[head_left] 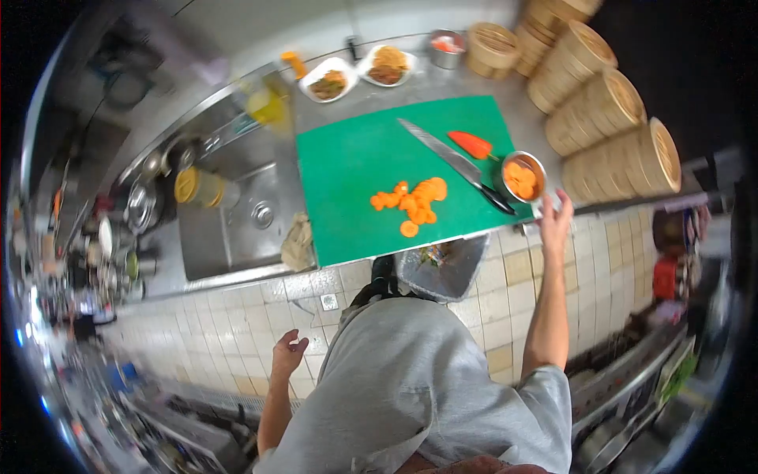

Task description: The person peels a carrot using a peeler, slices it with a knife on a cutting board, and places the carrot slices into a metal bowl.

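Note:
My right hand is just below the metal bowl of carrot slices, at the counter's front edge. Its fingers are apart; I cannot tell if a fingertip touches the bowl. Low beside my body hangs my left hand, loosely curved, thumb apart, with nothing visible in it. On the green cutting board lie more sliced carrots in a loose pile. A large knife lies diagonally across the board, its black handle toward my right hand. Behind it rests a red chili pepper.
Stacked bamboo steamers line the right side. Two white dishes of food and a small metal container stand at the back. Left of the board is a sink with a cloth on its edge. A waste bin stands below.

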A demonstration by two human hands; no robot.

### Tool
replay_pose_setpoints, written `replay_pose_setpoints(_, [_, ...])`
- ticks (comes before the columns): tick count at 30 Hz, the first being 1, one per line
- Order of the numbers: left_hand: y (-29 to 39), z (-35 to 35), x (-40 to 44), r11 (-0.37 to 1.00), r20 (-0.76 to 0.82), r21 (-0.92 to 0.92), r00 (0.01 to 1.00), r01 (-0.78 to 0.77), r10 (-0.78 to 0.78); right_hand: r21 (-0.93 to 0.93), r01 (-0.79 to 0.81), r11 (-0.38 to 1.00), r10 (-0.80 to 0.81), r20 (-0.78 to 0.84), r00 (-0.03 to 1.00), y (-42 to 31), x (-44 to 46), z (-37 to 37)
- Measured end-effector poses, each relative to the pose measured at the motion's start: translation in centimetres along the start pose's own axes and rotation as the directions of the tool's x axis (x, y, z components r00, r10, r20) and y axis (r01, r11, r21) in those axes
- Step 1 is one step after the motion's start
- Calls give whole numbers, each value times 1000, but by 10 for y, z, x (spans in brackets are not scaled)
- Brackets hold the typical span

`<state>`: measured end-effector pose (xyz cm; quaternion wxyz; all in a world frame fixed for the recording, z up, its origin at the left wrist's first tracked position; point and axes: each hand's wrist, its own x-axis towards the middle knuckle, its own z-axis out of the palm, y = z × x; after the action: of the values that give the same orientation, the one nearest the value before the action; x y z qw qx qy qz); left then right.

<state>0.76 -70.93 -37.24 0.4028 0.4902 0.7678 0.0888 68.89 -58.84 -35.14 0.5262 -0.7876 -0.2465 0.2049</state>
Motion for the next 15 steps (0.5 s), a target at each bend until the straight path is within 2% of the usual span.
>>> replay_pose_setpoints(3, [-8, -5, -27, 990, 22, 132, 998, 47, -51, 75, -89, 993, 78, 139, 987, 9, 13, 6])
replay_pose_setpoints(4, [-9, -7, -36, 990, -22, 111, 996, 88, -86, 96, -124, 988, 108, 160, 981, 6, 14, 11])
replay_pose_setpoints(6, [-5, -10, -53, 990, -2, 104, 996, 90, -90, 56, -213, 976, 196, 221, 955, 5, 19, 24])
replay_pose_setpoints(7, [-6, -13, -61, 991, -20, 115, 997, 70, -68, 107, -211, 972, 172, 292, 941, 7, 24, 30])
replay_pose_setpoints(10, [-5, -21, -88, 989, -84, 58, 987, 139, -134, 159, -273, 949, 215, 307, 927, 16, 44, 39])
replay_pose_setpoints(14, [12, -34, -120, 988, -149, -19, 976, 155, -156, 166, -191, 968, 135, 301, 944, 31, 61, 28])
replay_pose_setpoints(15, [24, -41, -121, 985, -154, -7, 973, 173, -173, 179, -176, 968, 128, 254, 959, 26, 55, 28])
